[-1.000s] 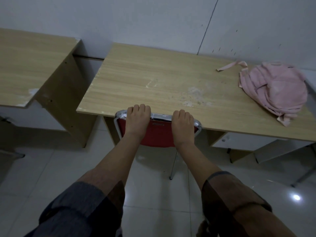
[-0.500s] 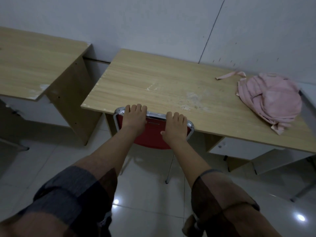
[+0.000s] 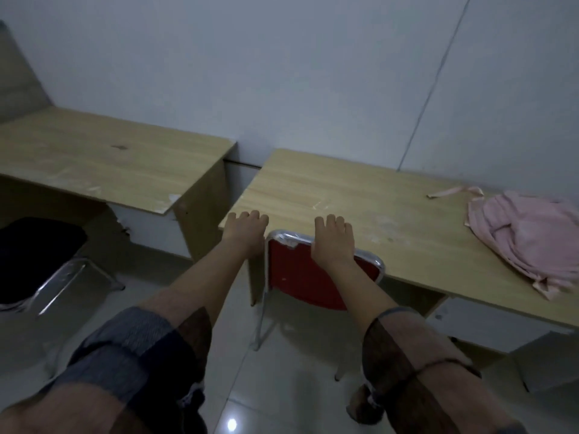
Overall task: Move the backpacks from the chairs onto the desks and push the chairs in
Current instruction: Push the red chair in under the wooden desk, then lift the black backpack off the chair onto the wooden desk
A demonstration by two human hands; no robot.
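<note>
Red-backed chair with chrome tube frame [image 3: 300, 274] sits tucked against the front edge of the light wood-grain tabletop [image 3: 360, 195] on the right. Right hand [image 3: 333, 242] lies over the chair's top rail, fingers flat and together, not curled round it. Left hand [image 3: 246, 231] is off the chair, just left of the rail — fingers loosely extended, holding nothing. Crumpled pink fabric backpack [image 3: 529, 236] rests on the same tabletop at its right end. Second wooden tabletop [image 3: 103, 161] stands left — a black-seated metal chair [image 3: 37, 255] before it.
</note>
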